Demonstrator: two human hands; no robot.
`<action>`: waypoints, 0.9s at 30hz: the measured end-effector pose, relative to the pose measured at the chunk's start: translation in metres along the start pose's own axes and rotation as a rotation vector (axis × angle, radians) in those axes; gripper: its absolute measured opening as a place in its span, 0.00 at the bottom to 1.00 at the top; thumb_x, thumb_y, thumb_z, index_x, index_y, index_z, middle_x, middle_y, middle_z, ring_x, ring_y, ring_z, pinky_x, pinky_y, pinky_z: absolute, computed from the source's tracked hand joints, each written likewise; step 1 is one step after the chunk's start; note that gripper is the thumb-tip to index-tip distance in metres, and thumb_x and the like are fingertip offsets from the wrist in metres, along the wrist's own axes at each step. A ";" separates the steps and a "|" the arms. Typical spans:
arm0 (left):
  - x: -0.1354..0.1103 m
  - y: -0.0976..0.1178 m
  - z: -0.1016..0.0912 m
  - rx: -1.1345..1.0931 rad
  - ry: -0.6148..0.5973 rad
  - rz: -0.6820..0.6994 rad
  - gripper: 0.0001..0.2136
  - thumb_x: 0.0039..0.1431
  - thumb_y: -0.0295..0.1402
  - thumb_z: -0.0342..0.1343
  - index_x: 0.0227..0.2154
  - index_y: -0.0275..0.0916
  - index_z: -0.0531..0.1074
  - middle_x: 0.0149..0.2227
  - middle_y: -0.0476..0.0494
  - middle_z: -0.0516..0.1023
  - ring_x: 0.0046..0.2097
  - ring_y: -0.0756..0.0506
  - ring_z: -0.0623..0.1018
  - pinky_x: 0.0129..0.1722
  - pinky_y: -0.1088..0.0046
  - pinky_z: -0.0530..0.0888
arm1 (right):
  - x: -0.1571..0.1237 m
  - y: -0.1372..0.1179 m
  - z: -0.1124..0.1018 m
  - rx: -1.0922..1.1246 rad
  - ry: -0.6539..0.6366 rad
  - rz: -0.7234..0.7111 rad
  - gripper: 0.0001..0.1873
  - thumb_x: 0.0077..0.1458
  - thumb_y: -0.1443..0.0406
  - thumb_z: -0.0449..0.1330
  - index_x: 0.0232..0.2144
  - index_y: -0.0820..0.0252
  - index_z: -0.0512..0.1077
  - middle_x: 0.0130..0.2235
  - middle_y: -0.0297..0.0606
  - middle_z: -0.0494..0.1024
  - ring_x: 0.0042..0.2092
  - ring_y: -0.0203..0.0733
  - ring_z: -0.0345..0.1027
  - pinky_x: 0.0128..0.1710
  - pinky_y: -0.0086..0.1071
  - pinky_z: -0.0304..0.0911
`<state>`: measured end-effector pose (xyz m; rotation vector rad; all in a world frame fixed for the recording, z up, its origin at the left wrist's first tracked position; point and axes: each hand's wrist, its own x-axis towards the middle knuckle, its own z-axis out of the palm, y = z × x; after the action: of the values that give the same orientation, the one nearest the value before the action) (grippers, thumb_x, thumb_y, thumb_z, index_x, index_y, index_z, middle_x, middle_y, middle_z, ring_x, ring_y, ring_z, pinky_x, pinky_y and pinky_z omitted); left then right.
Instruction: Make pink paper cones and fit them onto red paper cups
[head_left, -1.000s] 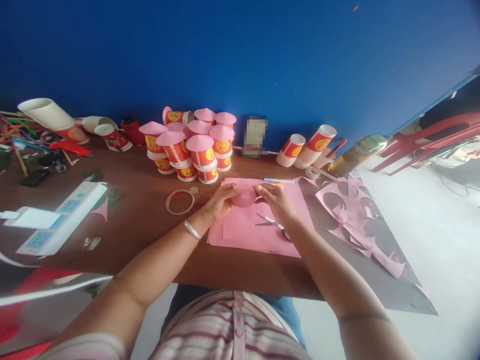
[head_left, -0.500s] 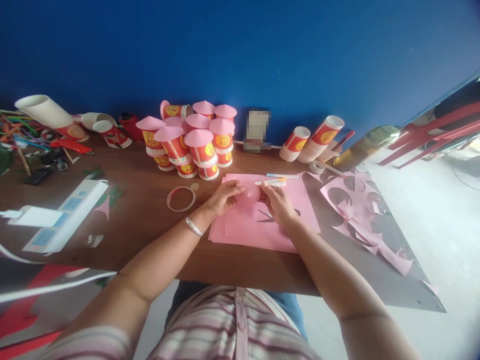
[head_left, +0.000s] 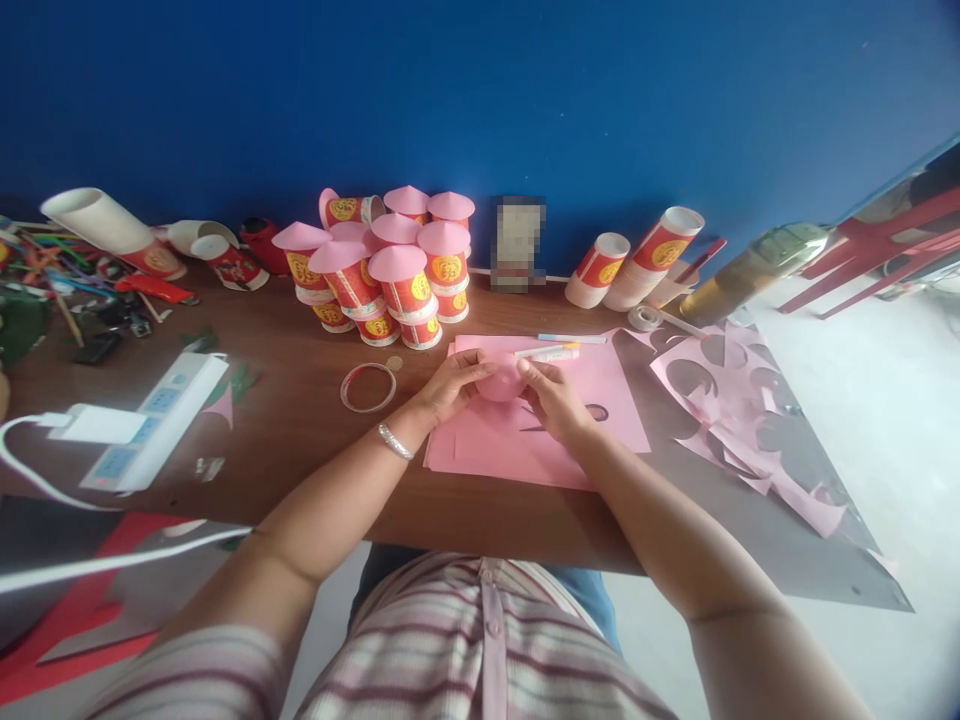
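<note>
Holding a small pink paper round (head_left: 501, 387) up over the flat pink sheets (head_left: 487, 442), right between the fingers of both hands. Pinching one edge with the left hand (head_left: 455, 384) and the other edge with the right hand (head_left: 555, 396), a thumb on top at each side. Cannot see the fingertips under the paper. Cannot tell whether flat or a little pointed in the middle.

Bringing the thumbs a bit closer together than one second ago, with the same paper held off the table (head_left: 480, 520). Also covering more of the scissors (head_left: 534, 430) with the right hand now. Seems to mean a closer grip for working the paper, with no need of the scissors just now.

See a blue-and-white pen (head_left: 572, 338) just past the right fingers. See a ring like tape (head_left: 368, 410) to the left of the left fingers. See red cups with pointed pink hats (head_left: 397, 285) farther past the left fingers. See pink scraps with round holes (head_left: 735, 450) well apart, to the right of the right fingers.
</note>
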<state>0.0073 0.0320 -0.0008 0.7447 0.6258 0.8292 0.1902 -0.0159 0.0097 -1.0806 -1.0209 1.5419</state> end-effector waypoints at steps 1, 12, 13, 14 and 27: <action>0.000 -0.001 -0.002 -0.004 -0.006 0.000 0.16 0.46 0.36 0.77 0.24 0.37 0.73 0.31 0.49 0.81 0.33 0.50 0.78 0.36 0.75 0.71 | 0.000 0.000 -0.001 0.010 0.007 -0.007 0.32 0.50 0.34 0.67 0.28 0.56 0.76 0.29 0.35 0.77 0.37 0.43 0.73 0.38 0.35 0.69; -0.003 0.001 0.001 0.018 -0.006 0.040 0.14 0.49 0.37 0.76 0.25 0.37 0.75 0.30 0.49 0.79 0.33 0.50 0.76 0.38 0.73 0.70 | 0.003 0.003 -0.002 0.044 0.088 -0.043 0.32 0.48 0.34 0.69 0.27 0.55 0.74 0.25 0.33 0.74 0.33 0.43 0.72 0.34 0.35 0.69; -0.003 0.001 0.002 0.029 -0.003 0.041 0.15 0.48 0.37 0.76 0.24 0.37 0.75 0.29 0.50 0.78 0.32 0.50 0.75 0.37 0.73 0.69 | 0.003 0.004 -0.003 0.045 0.091 -0.049 0.32 0.49 0.34 0.68 0.27 0.55 0.74 0.24 0.33 0.73 0.33 0.43 0.72 0.34 0.35 0.69; -0.004 0.001 0.003 0.044 0.003 0.040 0.16 0.48 0.38 0.76 0.24 0.37 0.75 0.29 0.50 0.78 0.32 0.50 0.74 0.37 0.73 0.69 | 0.003 0.005 -0.004 0.041 0.097 -0.055 0.31 0.49 0.34 0.69 0.27 0.55 0.74 0.24 0.32 0.72 0.32 0.43 0.72 0.32 0.35 0.68; -0.025 0.038 -0.026 0.207 0.225 0.037 0.21 0.42 0.45 0.78 0.32 0.35 0.80 0.35 0.44 0.82 0.36 0.46 0.78 0.34 0.71 0.73 | 0.012 0.009 -0.013 -0.227 0.104 -0.143 0.33 0.50 0.35 0.67 0.39 0.57 0.77 0.30 0.36 0.80 0.34 0.41 0.73 0.39 0.37 0.69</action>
<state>-0.0410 0.0374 0.0192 0.8583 0.9119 0.8983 0.1985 -0.0049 -0.0039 -1.2025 -1.1955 1.2648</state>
